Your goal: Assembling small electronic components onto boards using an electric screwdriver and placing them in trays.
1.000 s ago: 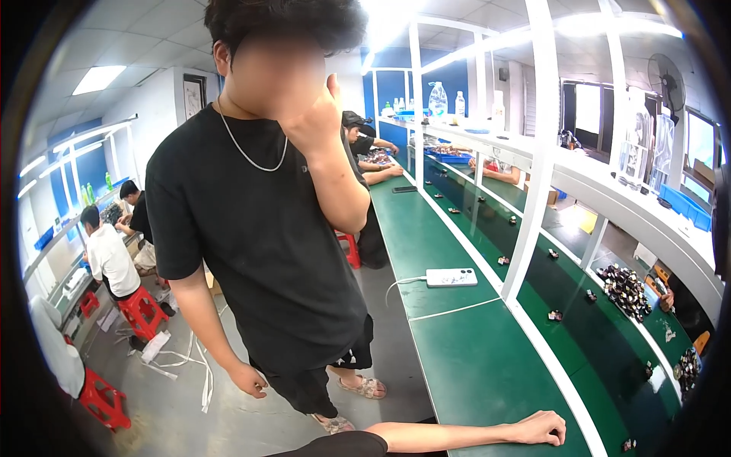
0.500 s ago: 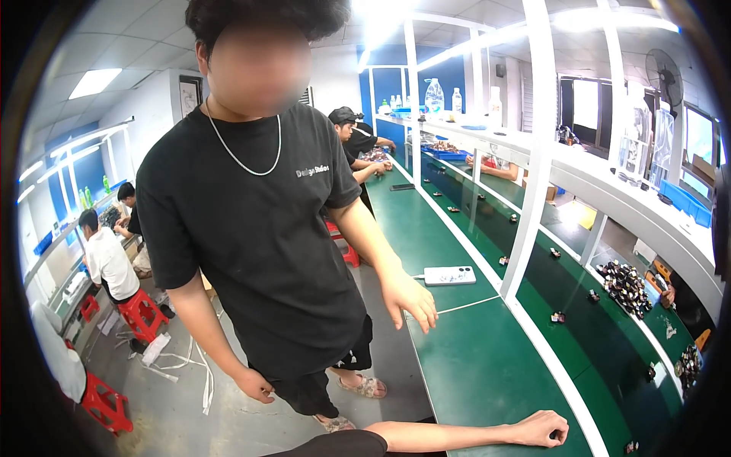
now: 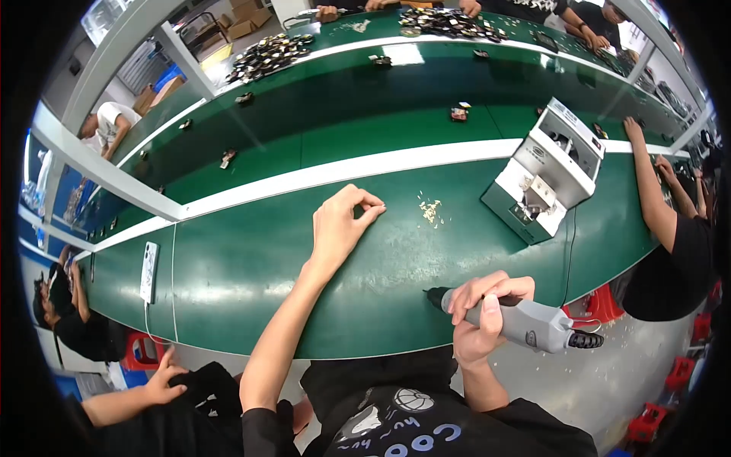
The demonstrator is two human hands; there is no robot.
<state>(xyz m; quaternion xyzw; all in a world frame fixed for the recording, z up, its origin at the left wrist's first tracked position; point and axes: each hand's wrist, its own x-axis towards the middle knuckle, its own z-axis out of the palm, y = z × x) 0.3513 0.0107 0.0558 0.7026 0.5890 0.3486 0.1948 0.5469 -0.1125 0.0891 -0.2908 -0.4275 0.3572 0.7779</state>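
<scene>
Gone from view is the person in the black T-shirt who filled the earlier frames; the camera now looks down on a long green worktop [image 3: 251, 266], and both of the wearer's hands have come into sight. At the near edge, the right hand [image 3: 481, 316] has its grip closed around a grey electric screwdriver [image 3: 525, 324], fingers wrapped over the barrel with the dark tip pointing left across the green surface and the cable end trailing right. Further in, the left hand [image 3: 339, 225] rests on the worktop with thumb and forefinger pinched together, though whether anything small sits between them cannot be made out. Just to its right lies a scatter of small pale parts [image 3: 431, 211], apart from both hands. A grey-and-white machine [image 3: 544, 171] stands to the right, by the white stripe [image 3: 365, 169] that runs the length of the line. The shift suggests the wearer has turned from conversation to the bench, tool ready. A white power strip [image 3: 149, 270] lies far left. Beyond the stripe, heaps of dark components [image 3: 270, 55] are too small to identify. Co-workers show only in part: an arm [image 3: 651, 190] at right, another's hand [image 3: 164, 378] at lower left, cut off by the rim.
</scene>
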